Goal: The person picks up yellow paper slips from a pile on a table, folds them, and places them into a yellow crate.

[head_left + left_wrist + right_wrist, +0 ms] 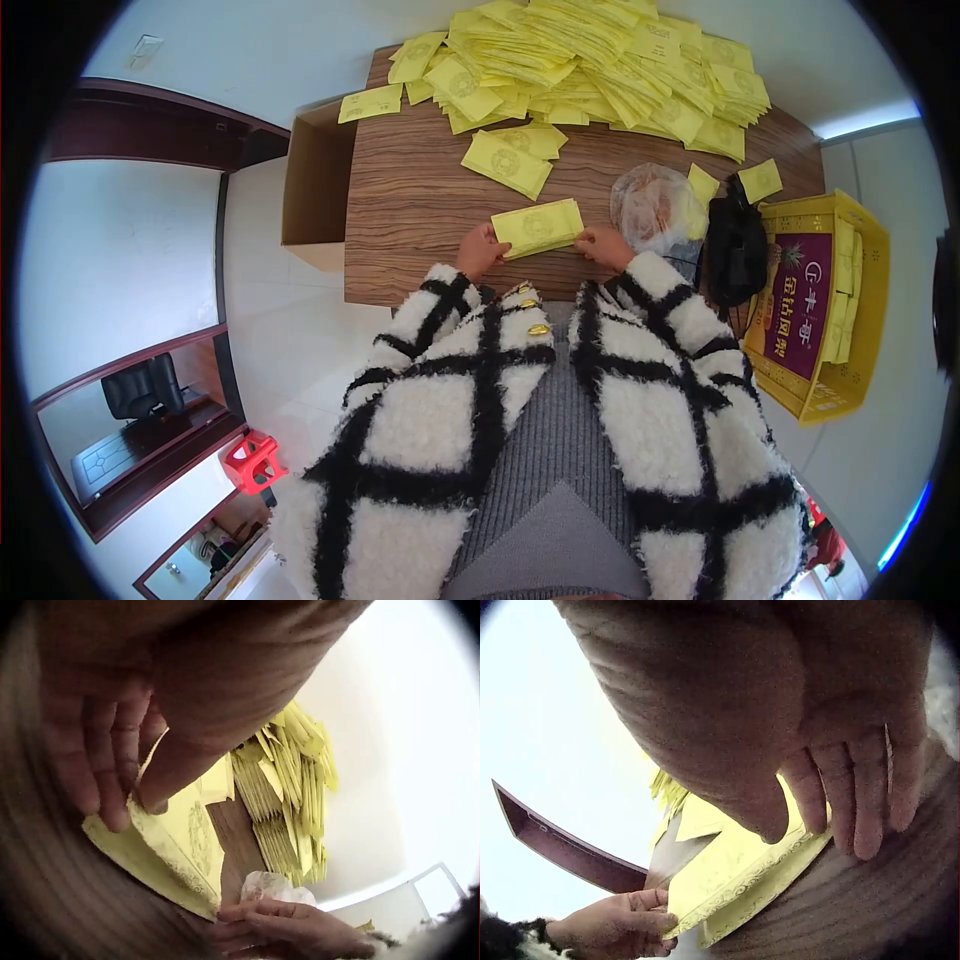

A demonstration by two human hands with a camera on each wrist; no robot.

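A person in a fluffy white coat with black checks sits at a wooden desk (420, 200), seen from above, both hands working on one yellow paper packet (538, 227) that lies flat at the desk's near edge, directly in front of the person. The left hand (481, 250) takes the packet's left end and the right hand (603, 245) takes its right end. The wrist views show each grip closed on the paper: thumb on top, fingers (112, 772) curled at the edge, pinching the thin printed sheets so the layers stay aligned; it looks as though the ends are held to keep the packet square against the desk. The packet appears to be two or more sheets stacked with decorated borders. At the far side of the desk sprawls a large loose heap of the same yellow packets (600, 60), with a few strays (507, 162) lying between the heap and the held one, probably within reach as the supply. Just right of the held packet sits a crumpled clear plastic bag (652, 208), and beyond it a black bag (738, 250). Off the desk's right edge stands a yellow cardboard box (860, 300) with packets standing along its side. An open brown carton (312, 180) adjoins the desk's left edge.
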